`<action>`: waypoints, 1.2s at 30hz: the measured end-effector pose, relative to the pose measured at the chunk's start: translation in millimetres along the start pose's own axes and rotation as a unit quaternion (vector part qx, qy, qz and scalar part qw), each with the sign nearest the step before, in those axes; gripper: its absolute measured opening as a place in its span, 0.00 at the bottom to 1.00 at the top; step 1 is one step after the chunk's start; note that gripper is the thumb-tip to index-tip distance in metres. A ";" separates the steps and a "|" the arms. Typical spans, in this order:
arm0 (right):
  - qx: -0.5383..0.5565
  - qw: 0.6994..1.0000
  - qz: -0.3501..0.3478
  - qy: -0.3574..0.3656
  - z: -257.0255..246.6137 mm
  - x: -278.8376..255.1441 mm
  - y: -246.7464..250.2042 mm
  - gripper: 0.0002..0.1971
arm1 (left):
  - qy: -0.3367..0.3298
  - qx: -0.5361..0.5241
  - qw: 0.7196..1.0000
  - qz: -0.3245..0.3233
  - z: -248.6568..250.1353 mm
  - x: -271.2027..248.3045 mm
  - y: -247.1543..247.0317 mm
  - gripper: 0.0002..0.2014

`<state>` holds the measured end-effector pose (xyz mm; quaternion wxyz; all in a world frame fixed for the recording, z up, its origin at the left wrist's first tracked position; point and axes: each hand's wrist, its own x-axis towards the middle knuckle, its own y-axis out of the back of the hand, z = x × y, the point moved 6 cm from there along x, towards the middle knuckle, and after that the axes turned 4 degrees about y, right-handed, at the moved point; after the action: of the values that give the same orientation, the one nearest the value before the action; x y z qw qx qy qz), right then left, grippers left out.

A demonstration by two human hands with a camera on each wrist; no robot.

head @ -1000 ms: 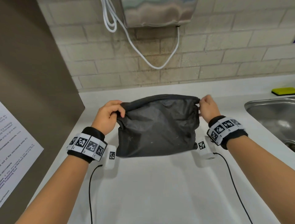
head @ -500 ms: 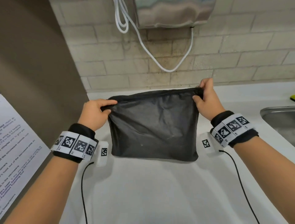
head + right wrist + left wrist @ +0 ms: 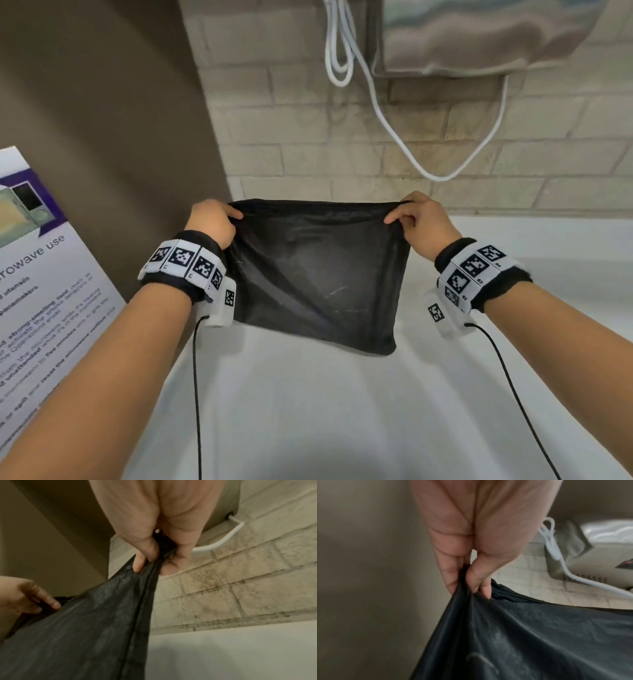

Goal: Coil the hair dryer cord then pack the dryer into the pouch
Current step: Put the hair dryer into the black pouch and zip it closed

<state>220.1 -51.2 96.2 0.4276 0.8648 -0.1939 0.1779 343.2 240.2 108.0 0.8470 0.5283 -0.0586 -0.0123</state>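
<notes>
1. The head view is evenly and brightly lit; soft shadows fall on the white counter [image 3: 308,411] near the bottom edge.
2. Wide-angle distortion bends the brick wall [image 3: 291,137] lines.
3. Both wrist views are dimmer, grainy and motion-blurred, with close skin out of focus.

white cable [image 3: 383,113] loops on brick wall [image 3: 308,144] | printed notice [image 3: 44,291] left | white counter [image 3: 308,411]

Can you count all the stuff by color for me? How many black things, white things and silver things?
Black: 1, the pouch
White: 2, the cord and the counter
Silver: 1, the wall unit
Total: 4
</notes>
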 end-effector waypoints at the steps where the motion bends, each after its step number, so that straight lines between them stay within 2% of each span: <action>1: -0.010 1.000 -0.021 -0.012 4.5 6.4 -9.0 0.15 | 0.010 0.006 1.000 -0.011 -0.9 8.0 -3.4 0.19; 4: -0.045 0.992 -0.107 -0.050 21.2 20.9 -39.4 0.15 | 0.027 0.000 0.999 -0.027 -7.0 28.3 -15.1 0.21; 10: -0.133 0.955 -0.246 -0.099 54.7 24.7 -96.0 0.24 | 0.045 -0.078 0.996 -0.006 -31.7 52.2 -48.6 0.16; 12: -0.153 0.945 -0.271 -0.103 62.9 19.2 -109.9 0.27 | 0.039 -0.094 0.995 -0.013 -38.5 55.0 -64.8 0.16; 15: -0.165 0.939 -0.279 -0.118 74.0 15.5 -124.6 0.29 | -0.005 -0.094 0.995 -0.014 -44.5 60.8 -79.1 0.19; 19: -0.205 0.928 -0.276 -0.146 87.9 11.9 -127.2 0.31 | -0.033 -0.069 0.994 -0.073 -47.9 63.7 -92.2 0.33; 22: -0.234 0.935 -0.243 -0.111 79.0 7.5 -120.1 0.31 | -0.022 -0.055 0.992 -0.108 -46.3 54.5 -94.2 0.40; 24: -0.214 0.946 -0.236 -0.055 58.0 -2.0 -115.4 0.34 | -0.027 0.016 0.990 -0.135 -41.5 35.9 -95.8 0.40; 26: -0.197 0.935 -0.294 0.007 35.5 -21.9 -119.6 0.40 | -0.068 0.090 0.977 -0.182 -35.4 10.9 -108.0 0.39; 27: -0.193 0.919 -0.342 0.025 28.9 -34.9 -125.3 0.41 | -0.090 0.110 0.966 -0.216 -33.7 -1.9 -117.8 0.40; 29: -0.185 0.880 -0.437 0.016 26.9 -58.4 -140.4 0.40 | -0.104 0.126 0.947 -0.276 -38.6 -20.4 -137.6 0.45; 31: -0.162 0.874 -0.458 -0.013 28.5 -66.0 -150.4 0.39 | -0.102 0.124 0.947 -0.280 -48.4 -21.7 -146.3 0.48; 36: -0.155 0.892 -0.424 -0.012 22.7 -54.6 -170.6 0.35 | -0.079 0.117 0.959 -0.245 -67.0 -1.1 -143.1 0.47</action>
<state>259.4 35.8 -57.0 0.5889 0.7896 0.1605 -0.0630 355.5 237.0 -49.5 0.7429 0.6191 0.0045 -0.2544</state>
